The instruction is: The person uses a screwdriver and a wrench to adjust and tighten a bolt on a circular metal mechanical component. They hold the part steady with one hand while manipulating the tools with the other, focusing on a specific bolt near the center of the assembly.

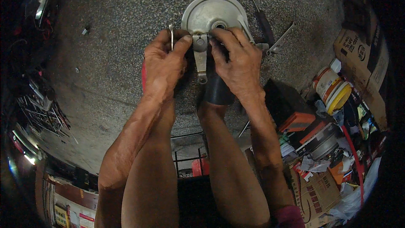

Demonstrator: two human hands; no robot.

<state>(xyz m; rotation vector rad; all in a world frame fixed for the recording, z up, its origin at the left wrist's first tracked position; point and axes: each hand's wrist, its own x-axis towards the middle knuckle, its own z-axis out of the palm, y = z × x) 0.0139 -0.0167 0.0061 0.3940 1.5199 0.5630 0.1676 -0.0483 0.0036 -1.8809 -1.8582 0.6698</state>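
Note:
A round silvery metal hub plate [204, 10] with a central hole lies at the top middle. Over its near edge a short metal lever arm [200, 61] with a bolt at its top end points toward me. My left hand [166, 59] is closed round a small upright wrench [171, 31], its thumb beside the lever's top. My right hand [238, 61] has bent fingers closed on the lever's top from the right; their tips are partly hidden.
Speckled floor [105, 50] surrounds my legs. A wrench [280, 38] and a long rod [253, 0] lie beyond the hub. Cardboard [354, 50], stacked tubs [331, 90] and clutter crowd the right; metal tools [42, 109] lie at the left.

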